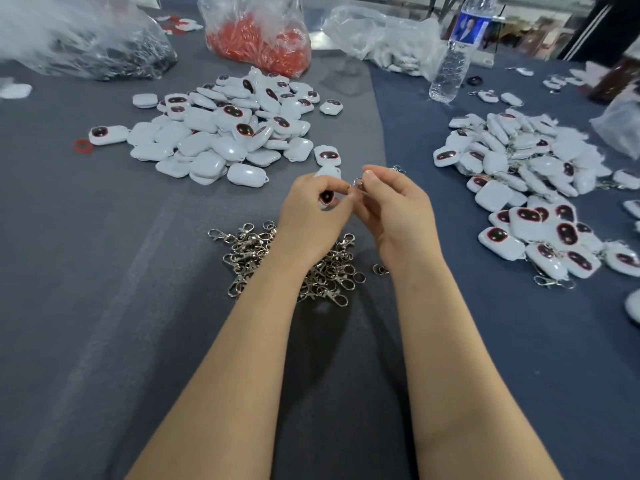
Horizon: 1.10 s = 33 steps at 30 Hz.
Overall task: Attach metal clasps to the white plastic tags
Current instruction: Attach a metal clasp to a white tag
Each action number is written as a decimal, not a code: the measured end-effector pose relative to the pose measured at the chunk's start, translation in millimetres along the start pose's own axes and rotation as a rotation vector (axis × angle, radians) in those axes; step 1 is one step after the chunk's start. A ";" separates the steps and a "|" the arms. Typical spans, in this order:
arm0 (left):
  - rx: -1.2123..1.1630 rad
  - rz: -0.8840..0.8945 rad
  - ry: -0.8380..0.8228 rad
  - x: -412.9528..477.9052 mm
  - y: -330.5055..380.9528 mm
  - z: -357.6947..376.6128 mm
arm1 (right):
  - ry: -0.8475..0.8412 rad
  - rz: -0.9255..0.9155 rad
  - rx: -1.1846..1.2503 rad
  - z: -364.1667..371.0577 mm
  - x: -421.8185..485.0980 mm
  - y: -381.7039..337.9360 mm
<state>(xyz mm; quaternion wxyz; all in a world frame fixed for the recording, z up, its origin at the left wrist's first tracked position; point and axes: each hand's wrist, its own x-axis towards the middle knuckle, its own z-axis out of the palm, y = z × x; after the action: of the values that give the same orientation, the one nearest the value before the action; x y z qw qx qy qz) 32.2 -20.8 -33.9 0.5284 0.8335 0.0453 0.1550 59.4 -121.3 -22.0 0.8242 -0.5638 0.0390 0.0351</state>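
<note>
Left hand (311,211) curls its fingers round a tag (326,198), dark oval face toward the camera, held just above the table (104,271). Right hand (398,209) pinches a clasp (358,184) between thumb and forefinger, close against the tag's top edge (whether it is hooked on, I cannot tell). Under both wrists lies a heap of clasps (249,251). Beyond the hands, to the left, sits a pile of bare tags (221,133); to the right is another pile (519,174), several of these with clasps attached. Farther back stand a bag of red pieces (259,43) and a water bottle (452,60).
</note>
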 end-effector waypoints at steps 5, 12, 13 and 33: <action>-0.013 0.023 0.026 2.3 -1.4 -0.9 | 0.001 -0.024 -0.121 -0.4 1.5 2.0; -0.039 -0.020 0.141 4.5 -6.3 -3.3 | 0.024 -0.098 -0.346 0.2 3.5 6.8; -0.034 -0.017 0.145 4.7 -6.5 -3.3 | 0.024 -0.115 -0.415 0.5 3.3 7.5; 0.039 0.069 0.181 3.0 -3.8 -0.6 | 0.052 -0.387 -0.785 6.7 -5.8 7.5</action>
<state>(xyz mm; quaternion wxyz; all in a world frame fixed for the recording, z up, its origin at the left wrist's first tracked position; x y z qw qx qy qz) 35.3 -17.9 -36.4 0.5000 0.8274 0.0672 0.2469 53.0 -112.5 -25.9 0.5376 -0.8320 -0.0630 -0.1219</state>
